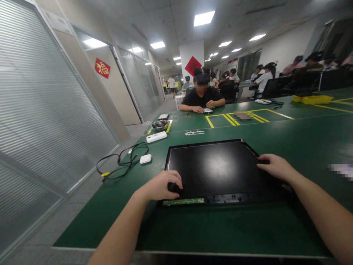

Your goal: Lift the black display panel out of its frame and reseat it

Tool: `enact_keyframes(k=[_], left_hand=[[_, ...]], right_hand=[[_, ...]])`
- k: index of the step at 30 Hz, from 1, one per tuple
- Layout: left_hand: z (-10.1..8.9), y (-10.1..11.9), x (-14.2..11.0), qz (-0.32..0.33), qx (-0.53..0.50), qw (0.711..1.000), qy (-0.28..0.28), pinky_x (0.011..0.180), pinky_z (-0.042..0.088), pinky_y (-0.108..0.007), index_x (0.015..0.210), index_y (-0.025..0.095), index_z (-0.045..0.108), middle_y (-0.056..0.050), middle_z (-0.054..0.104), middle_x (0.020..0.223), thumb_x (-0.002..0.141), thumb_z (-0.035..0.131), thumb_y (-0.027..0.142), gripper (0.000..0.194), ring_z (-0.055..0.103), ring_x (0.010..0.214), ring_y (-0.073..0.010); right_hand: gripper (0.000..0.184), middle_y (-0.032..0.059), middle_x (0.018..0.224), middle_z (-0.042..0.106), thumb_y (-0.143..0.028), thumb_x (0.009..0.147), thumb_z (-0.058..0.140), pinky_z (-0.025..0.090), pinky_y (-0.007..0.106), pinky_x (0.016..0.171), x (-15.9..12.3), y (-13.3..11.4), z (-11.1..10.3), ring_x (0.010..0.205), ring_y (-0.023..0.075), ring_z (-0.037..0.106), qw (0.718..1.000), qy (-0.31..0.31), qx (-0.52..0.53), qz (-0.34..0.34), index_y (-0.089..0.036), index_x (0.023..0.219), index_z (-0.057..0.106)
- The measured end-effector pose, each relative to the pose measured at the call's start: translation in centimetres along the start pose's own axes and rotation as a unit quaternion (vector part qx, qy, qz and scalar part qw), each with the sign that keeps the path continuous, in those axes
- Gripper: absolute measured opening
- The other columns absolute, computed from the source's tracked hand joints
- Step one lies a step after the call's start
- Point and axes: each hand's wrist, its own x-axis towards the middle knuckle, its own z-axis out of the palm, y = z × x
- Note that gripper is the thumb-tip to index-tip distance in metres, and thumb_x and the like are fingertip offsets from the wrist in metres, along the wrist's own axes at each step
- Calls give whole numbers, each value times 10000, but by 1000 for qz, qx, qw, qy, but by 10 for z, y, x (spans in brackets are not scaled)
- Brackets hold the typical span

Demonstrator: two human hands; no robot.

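Note:
A flat black display panel (204,165) in a thin black frame lies screen-up on the green table before me. A narrow green circuit board (183,201) runs along its near edge, on the left. My left hand (162,186) is closed over the panel's near left corner, its fingers curled and partly hiding the frame. At the right side, my right hand (275,167) pinches the frame's edge between thumb and fingers; some of its fingertips are hidden.
Left of the panel are a small white case (145,159), a white power bank (156,137) and a looped black cable (125,162). Farther back stand a metal bowl (160,125) and small white strips (194,133). A person (202,95) sits across the table (110,221), handling a small device.

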Motion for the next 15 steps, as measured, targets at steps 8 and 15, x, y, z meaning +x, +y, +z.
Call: enact_keyframes(k=[8, 15], left_hand=[[1, -2, 1, 18, 17, 1000, -11, 795, 512, -280, 918, 203, 768, -39, 702, 991, 727, 758, 166, 195, 653, 839, -164], [1, -2, 0, 18, 25, 999, -17, 791, 510, -279, 937, 204, 766, -40, 702, 1002, 741, 753, 180, 198, 653, 846, -165]], right_hand=[[341, 131, 1188, 724, -344, 704, 667, 528, 412, 931, 0, -1, 1, 1112, 341, 665, 1000, -3, -10, 14, -182, 990, 757], [339, 132, 1194, 722, -357, 699, 665, 519, 415, 949, 1, 0, 2, 1117, 342, 664, 1000, -1, -10, 8, -183, 975, 758]])
